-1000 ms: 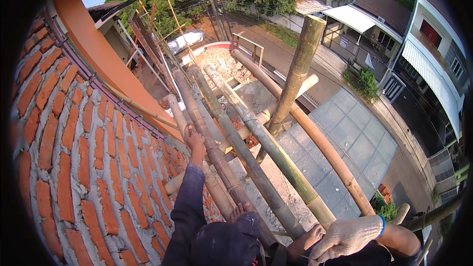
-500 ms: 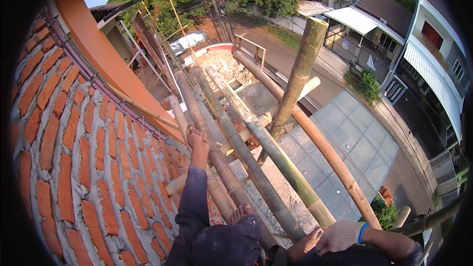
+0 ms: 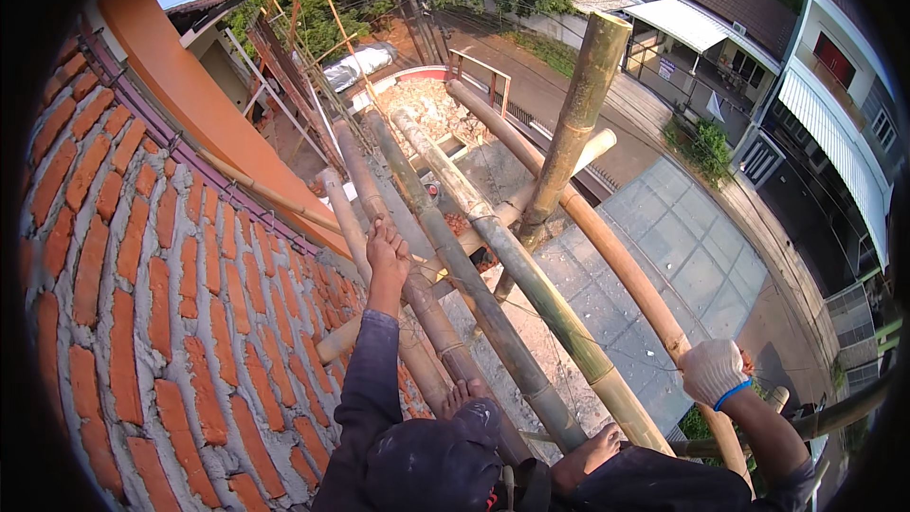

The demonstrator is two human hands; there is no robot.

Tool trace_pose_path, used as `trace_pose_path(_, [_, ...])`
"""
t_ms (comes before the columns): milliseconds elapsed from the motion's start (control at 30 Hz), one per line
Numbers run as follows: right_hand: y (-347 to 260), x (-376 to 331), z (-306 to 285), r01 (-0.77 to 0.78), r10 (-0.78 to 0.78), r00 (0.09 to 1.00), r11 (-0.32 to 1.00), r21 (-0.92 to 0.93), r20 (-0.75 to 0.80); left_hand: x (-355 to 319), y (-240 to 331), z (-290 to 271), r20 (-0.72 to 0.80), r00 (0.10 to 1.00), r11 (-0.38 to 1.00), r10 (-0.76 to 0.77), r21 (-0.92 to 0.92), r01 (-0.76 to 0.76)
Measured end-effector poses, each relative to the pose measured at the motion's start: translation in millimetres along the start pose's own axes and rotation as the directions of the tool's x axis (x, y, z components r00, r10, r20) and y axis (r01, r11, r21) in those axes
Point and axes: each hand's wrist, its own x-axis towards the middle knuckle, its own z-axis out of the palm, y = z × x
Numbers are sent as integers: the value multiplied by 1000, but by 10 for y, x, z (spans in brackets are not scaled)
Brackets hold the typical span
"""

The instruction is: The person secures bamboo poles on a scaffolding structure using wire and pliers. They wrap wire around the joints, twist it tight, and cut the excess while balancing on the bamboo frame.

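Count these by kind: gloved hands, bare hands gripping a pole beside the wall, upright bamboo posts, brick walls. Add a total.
Gloved hand: 1
Bare hand, gripping a pole: 1
Upright post: 1
Brick wall: 1
Total: 4

Left hand [image 3: 387, 256]: bare, arm in a dark long sleeve, fingers curled around 1 bamboo scaffold pole [image 3: 374, 218] just beside the red brick wall. The pole is pale brown and jointed, and slants up and away along the wall.

Right hand [image 3: 713, 372]: white work glove with a blue cuff, closed on the orange-brown bamboo pole [image 3: 616, 256], which is smooth, long and diagonal, at the scaffold's outer edge.
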Motion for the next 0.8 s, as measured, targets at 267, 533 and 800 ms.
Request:
trace_pose_path(267, [53, -339, 524, 553, -334, 766, 778, 297, -549, 116, 297, -185, -310, 930, 884, -195, 356, 304])
trace_pose_path(533, [79, -101, 236, 275, -8, 730, 919, 284, -683, -219, 65, 94, -304, 945, 973, -120, 154, 173])
trace_pose_path(800, [-274, 236, 145, 388, -46, 573, 895, 221, -818, -1665, -848, 839, 352, 928, 980, -122, 189, 57])
